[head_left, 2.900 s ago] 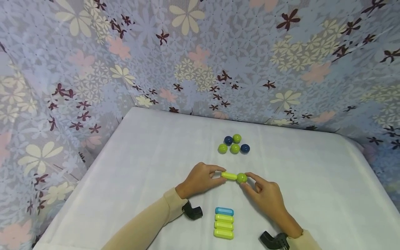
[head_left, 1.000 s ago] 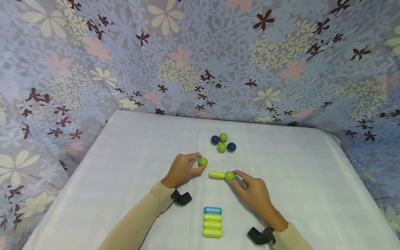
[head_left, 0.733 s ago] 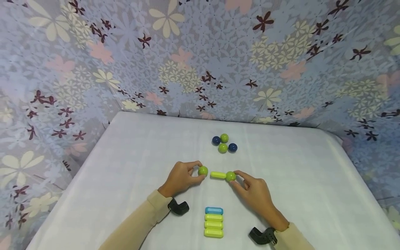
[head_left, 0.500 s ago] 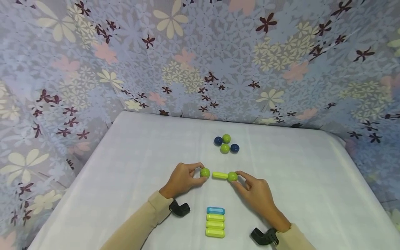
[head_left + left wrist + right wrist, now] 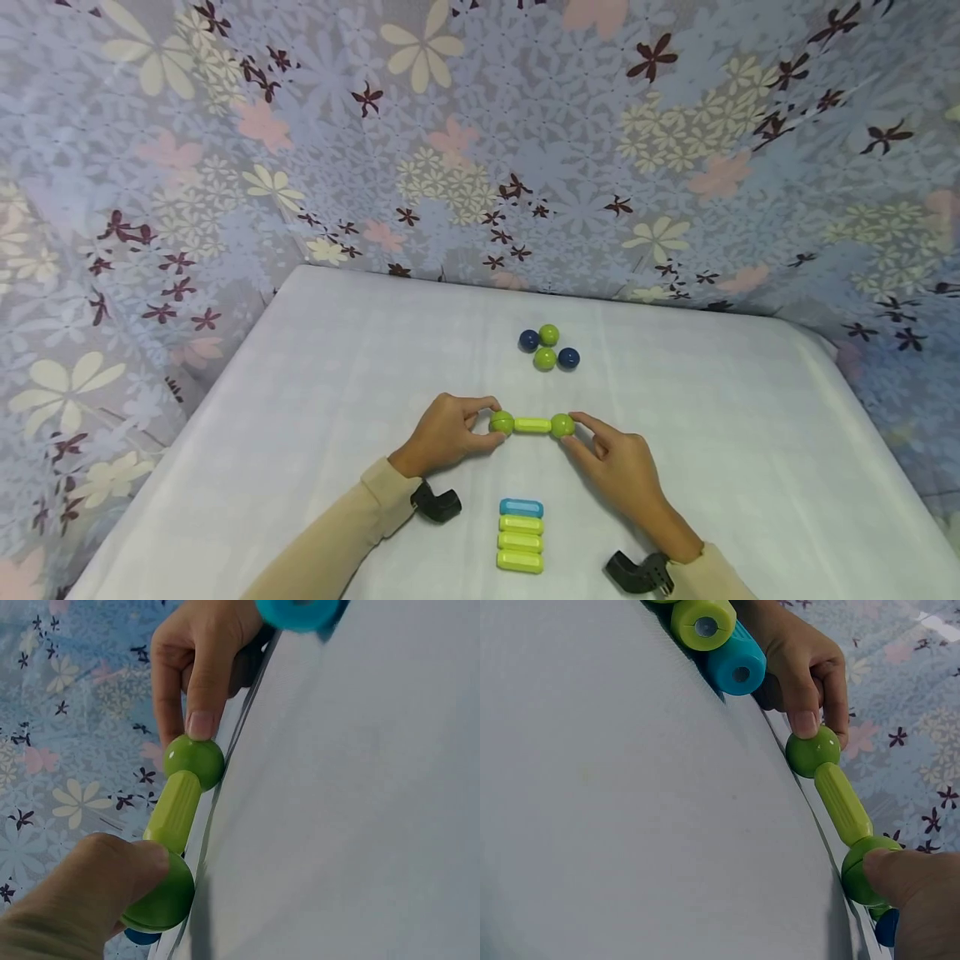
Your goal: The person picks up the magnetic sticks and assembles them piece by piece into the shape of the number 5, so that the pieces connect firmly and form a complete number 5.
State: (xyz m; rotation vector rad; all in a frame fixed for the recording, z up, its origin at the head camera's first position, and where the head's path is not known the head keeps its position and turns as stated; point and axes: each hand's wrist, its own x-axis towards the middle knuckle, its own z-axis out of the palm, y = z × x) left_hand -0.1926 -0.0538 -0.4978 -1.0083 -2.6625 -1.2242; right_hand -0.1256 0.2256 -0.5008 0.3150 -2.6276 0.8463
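Observation:
My left hand (image 5: 448, 433) pinches a green ball (image 5: 502, 422) between thumb and fingers. Opposite it, my right hand (image 5: 619, 467) pinches a second green ball (image 5: 562, 426). A yellow-green rod (image 5: 532, 426) lies in line between the two balls and meets both, making a dumbbell shape. In the left wrist view the rod (image 5: 173, 811) joins the far ball (image 5: 193, 762) and reaches the near ball (image 5: 160, 897) under the left thumb. The right wrist view shows the rod (image 5: 843, 804) with a ball at each end.
Behind the hands lie two navy balls (image 5: 569, 358) and two green balls (image 5: 545, 359) on the white-covered table (image 5: 375, 350). Nearer the front, a blue rod (image 5: 521, 507) heads a stack of yellow-green rods (image 5: 520, 542). Floral cloth (image 5: 480, 150) hangs behind the table.
My left hand let go of the rod, took a green ball from the back cluster and brought it to the rod's left end. My right hand kept its ball throughout.

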